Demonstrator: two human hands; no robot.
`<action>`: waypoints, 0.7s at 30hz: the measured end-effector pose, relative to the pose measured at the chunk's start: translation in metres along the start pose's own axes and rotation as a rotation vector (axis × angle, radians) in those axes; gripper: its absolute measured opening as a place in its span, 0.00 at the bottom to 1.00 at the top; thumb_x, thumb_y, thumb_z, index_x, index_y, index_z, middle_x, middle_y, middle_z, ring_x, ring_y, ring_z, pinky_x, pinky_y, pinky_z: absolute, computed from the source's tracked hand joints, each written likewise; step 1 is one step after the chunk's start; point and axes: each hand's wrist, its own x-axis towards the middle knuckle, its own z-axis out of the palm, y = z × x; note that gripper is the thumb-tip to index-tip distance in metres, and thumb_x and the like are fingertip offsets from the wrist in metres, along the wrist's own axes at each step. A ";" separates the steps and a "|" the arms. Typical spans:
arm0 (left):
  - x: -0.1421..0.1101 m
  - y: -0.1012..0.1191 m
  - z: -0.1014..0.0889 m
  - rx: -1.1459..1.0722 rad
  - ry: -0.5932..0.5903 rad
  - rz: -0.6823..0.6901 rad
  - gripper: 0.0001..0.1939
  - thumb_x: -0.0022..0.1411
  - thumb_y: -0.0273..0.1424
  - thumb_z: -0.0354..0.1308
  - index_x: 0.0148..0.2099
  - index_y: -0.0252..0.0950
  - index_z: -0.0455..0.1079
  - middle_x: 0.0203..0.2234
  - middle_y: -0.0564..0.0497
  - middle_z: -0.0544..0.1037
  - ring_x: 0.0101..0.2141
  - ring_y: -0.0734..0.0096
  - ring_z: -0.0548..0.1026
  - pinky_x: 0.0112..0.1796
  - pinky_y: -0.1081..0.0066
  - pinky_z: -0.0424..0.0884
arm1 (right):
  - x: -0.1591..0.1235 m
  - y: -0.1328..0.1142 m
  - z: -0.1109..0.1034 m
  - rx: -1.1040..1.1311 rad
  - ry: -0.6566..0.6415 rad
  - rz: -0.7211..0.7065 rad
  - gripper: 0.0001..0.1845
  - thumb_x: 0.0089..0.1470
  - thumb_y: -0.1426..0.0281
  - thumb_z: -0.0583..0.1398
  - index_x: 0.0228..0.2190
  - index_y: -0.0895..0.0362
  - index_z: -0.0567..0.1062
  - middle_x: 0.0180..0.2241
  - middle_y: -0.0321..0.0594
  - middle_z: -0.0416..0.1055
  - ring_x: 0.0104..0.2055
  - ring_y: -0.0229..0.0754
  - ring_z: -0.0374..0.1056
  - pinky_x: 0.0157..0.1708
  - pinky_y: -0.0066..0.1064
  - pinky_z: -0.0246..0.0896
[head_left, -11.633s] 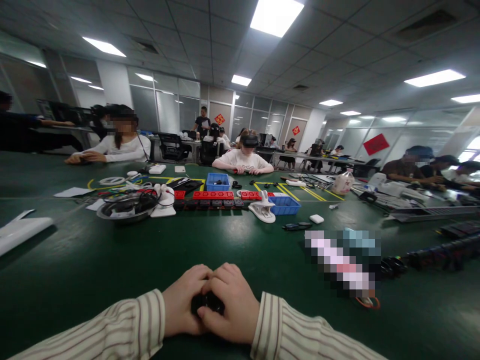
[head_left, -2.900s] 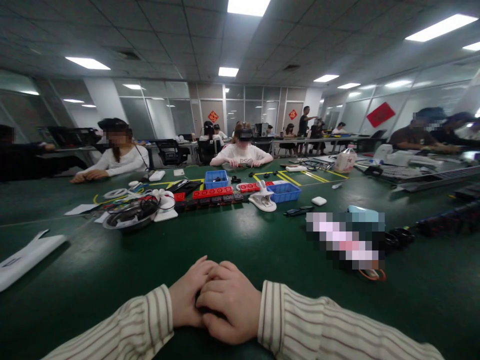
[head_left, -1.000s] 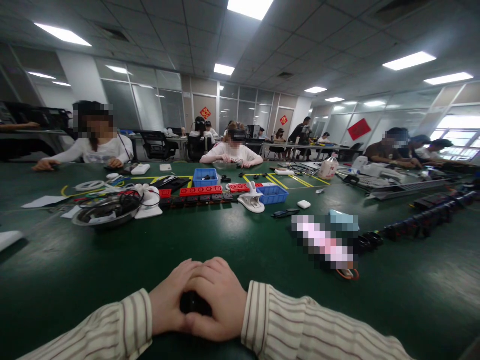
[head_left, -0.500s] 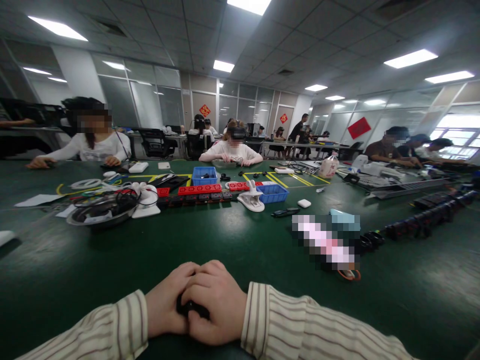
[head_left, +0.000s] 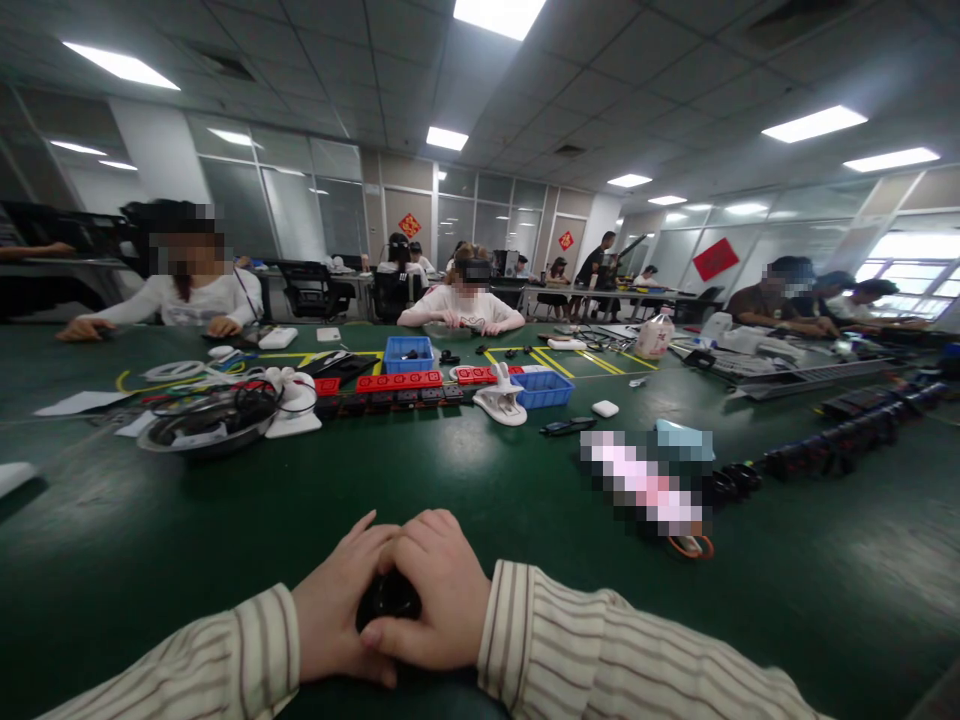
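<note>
Head view, at the bottom centre of the frame, is showing the left hand (head_left: 337, 595) and the right hand (head_left: 442, 590) closing around a black object (head_left: 394, 597), their knuckles almost meeting above it. Compared with half a second ago, the fingers are parting slightly and more of the object's glossy dark surface is showing between them; the grip, by my reading, is loosening a little while still keeping it enclosed. The object is sitting inside the grip, between the two palms, with the right thumb crossing its lower edge and the left hand cupping its other side; its underside is staying hidden, so whether it is touching the green tabletop (head_left: 465, 500) I cannot tell. Striped sleeves (head_left: 555, 640) are reaching in from both lower corners. Farther out, right of centre, a blurred pink item (head_left: 641, 480) is lying beside a light blue one (head_left: 682, 440), and a small white case (head_left: 604, 408) is resting beyond them. Across the middle, a metal bowl (head_left: 176, 447) is holding dark cables, a white clip (head_left: 501, 400) is standing beside a blue bin (head_left: 546, 388), and red blocks (head_left: 401, 380) are running in a row between bowl and clip. Beyond these, a person in a pale top (head_left: 465, 305) is leaning on the far edge, and another person (head_left: 202, 295) is sitting at the left of the frame.
</note>
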 end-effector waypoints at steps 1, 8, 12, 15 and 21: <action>0.001 0.002 -0.001 0.015 -0.003 -0.003 0.39 0.38 0.51 0.67 0.51 0.41 0.65 0.45 0.46 0.71 0.49 0.48 0.66 0.57 0.41 0.42 | 0.000 0.000 0.000 -0.016 -0.004 0.004 0.25 0.52 0.47 0.52 0.28 0.57 0.66 0.28 0.38 0.67 0.32 0.40 0.60 0.36 0.34 0.53; 0.007 0.012 -0.008 -0.034 -0.068 0.005 0.22 0.37 0.30 0.63 0.40 0.38 0.69 0.38 0.49 0.69 0.42 0.55 0.68 0.57 0.47 0.48 | 0.001 -0.006 -0.002 0.090 -0.080 -0.054 0.08 0.46 0.64 0.53 0.29 0.56 0.66 0.30 0.38 0.67 0.35 0.41 0.60 0.38 0.34 0.53; 0.009 0.012 -0.010 -0.048 -0.093 0.020 0.21 0.35 0.34 0.64 0.36 0.39 0.71 0.38 0.51 0.69 0.42 0.55 0.68 0.56 0.52 0.53 | 0.003 -0.008 -0.008 0.233 -0.072 -0.180 0.09 0.44 0.70 0.49 0.30 0.56 0.65 0.30 0.38 0.69 0.37 0.41 0.62 0.39 0.35 0.53; 0.007 0.008 -0.010 -0.095 -0.086 0.013 0.32 0.37 0.41 0.65 0.48 0.41 0.67 0.44 0.48 0.69 0.47 0.50 0.66 0.57 0.46 0.47 | 0.004 -0.008 -0.010 0.262 -0.035 -0.162 0.13 0.51 0.64 0.48 0.35 0.56 0.67 0.35 0.41 0.70 0.40 0.42 0.62 0.42 0.37 0.53; 0.002 0.003 -0.008 -0.102 -0.024 -0.008 0.35 0.42 0.50 0.65 0.50 0.38 0.64 0.47 0.44 0.68 0.49 0.50 0.65 0.57 0.40 0.38 | 0.000 -0.001 0.002 0.064 -0.028 0.039 0.26 0.51 0.44 0.51 0.29 0.56 0.65 0.30 0.39 0.67 0.33 0.42 0.60 0.37 0.36 0.53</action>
